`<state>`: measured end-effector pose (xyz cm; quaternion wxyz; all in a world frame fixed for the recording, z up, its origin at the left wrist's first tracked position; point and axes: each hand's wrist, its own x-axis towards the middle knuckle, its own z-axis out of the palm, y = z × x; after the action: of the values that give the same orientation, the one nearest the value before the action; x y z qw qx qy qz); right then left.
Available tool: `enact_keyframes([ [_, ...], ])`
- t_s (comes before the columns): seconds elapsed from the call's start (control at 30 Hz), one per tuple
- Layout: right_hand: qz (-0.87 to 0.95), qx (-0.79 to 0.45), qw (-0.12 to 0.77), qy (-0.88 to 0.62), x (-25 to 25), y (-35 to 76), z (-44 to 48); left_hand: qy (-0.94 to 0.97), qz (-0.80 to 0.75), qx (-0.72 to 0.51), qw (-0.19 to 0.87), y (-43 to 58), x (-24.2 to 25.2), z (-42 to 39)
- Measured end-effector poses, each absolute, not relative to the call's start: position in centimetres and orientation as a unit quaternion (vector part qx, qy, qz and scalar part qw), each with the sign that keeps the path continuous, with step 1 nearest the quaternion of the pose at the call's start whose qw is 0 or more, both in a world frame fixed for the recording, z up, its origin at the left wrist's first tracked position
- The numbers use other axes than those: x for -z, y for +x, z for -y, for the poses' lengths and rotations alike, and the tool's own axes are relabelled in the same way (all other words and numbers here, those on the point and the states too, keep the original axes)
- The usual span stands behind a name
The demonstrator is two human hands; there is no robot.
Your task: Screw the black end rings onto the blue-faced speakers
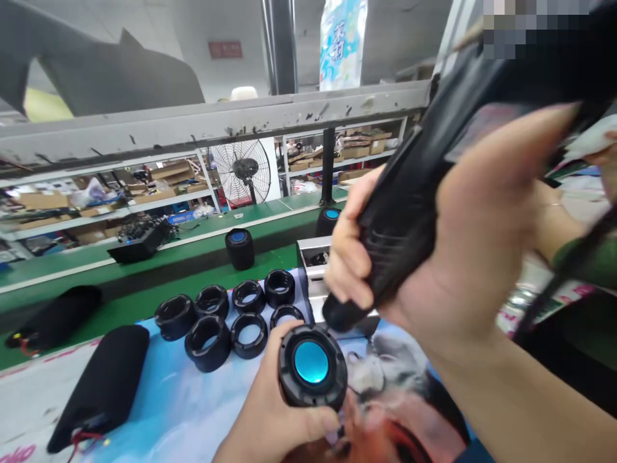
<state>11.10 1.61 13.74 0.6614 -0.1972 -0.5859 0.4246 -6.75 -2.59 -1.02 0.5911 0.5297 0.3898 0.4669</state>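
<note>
My left hand [274,399] grips a round black speaker end [312,366] with a glossy blue centre, near the bottom of the view. My right hand [463,218] is raised and wrapped around a black hand-held hot-air tool [400,218], possibly a heat gun, with its nozzle pointing down and left. Several black rubber rings [212,344] lie on a printed blue-and-white mat [168,411] to the left of my left hand. Two fabric-covered black cylinders with red wires, the nearer one [103,386], lie further left.
A metal box [313,270] stands behind my hands. Two upright speakers, one [240,249], stand near a green conveyor bench [144,270]. A black device with cables [139,241] sits on it. Beyond are a fan [241,170] and shelves of cartons. Another person's hand [600,157] holds something white at the right edge.
</note>
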Motion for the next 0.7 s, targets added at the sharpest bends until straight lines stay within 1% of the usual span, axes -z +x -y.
enact_keyframes([
  [0.1,0.535,-0.388,0.712,-0.237,-11.5,13.2,-4.3,0.501,-0.37,-0.46,0.633,-6.5,1.2,2.6],
  [0.23,0.518,-0.381,0.714,-0.277,-8.1,14.0,-7.0,0.483,-0.369,-0.446,0.657,-6.2,0.5,2.5],
  [0.33,0.512,-0.392,0.708,-0.286,-6.9,13.9,-7.4,0.473,-0.365,-0.423,0.682,-6.1,-0.3,2.5],
  [0.47,0.514,-0.408,0.697,-0.288,-6.5,13.8,-7.3,0.468,-0.364,-0.416,0.69,-6.0,-0.7,2.6],
  [0.57,0.526,-0.438,0.67,-0.289,-6.9,14.1,-6.8,0.463,-0.363,-0.427,0.687,-6.0,-0.5,2.5],
  [0.63,0.528,-0.458,0.656,-0.284,-7.9,14.3,-6.1,0.472,-0.356,-0.436,0.678,-6.1,-0.2,2.4],
  [0.7,0.523,-0.458,0.67,-0.261,-9.8,14.2,-5.1,0.483,-0.344,-0.446,0.67,-6.1,0.0,2.3],
])
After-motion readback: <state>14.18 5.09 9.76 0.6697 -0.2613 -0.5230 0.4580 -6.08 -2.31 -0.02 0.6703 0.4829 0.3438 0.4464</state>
